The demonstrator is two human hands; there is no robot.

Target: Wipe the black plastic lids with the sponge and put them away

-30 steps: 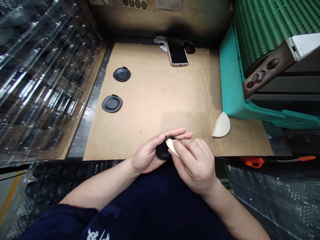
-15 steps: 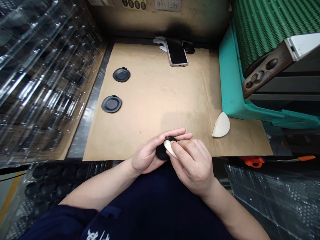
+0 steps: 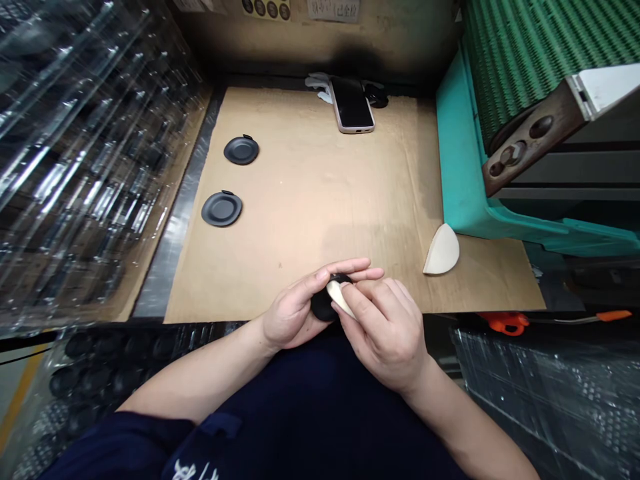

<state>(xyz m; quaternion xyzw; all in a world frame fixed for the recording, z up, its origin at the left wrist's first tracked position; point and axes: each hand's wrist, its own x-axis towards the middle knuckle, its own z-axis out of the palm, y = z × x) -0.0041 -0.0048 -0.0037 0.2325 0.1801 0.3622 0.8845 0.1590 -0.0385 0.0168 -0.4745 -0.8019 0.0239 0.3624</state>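
Note:
My left hand (image 3: 300, 303) cradles a round black plastic part (image 3: 323, 307) close to my body, its fingers stretched along the far side. Pinched in my right hand (image 3: 383, 323) is a cream-coloured pad (image 3: 340, 298), pressed against the face of that part. My right fingers hide some of the part. Two similar black oval lids lie on the cardboard to the left, an upper lid (image 3: 241, 151) and a lower lid (image 3: 222, 209), both with a small tab at the back. A second cream pad (image 3: 443, 250), shaped like a wedge, rests on the right.
A phone (image 3: 353, 105) lies at the back of the cardboard sheet (image 3: 300, 220). On the right stand a turquoise bin (image 3: 457, 160) and a green ribbed conveyor belt (image 3: 555, 40) with a metal bracket (image 3: 535, 137). Clear plastic trays (image 3: 85, 147) are stacked at left. An orange-handled tool (image 3: 507, 323) lies below the edge.
Almost nothing differs. Both hands keep the same hold on the black part and the pad; the whole view has shifted very slightly.

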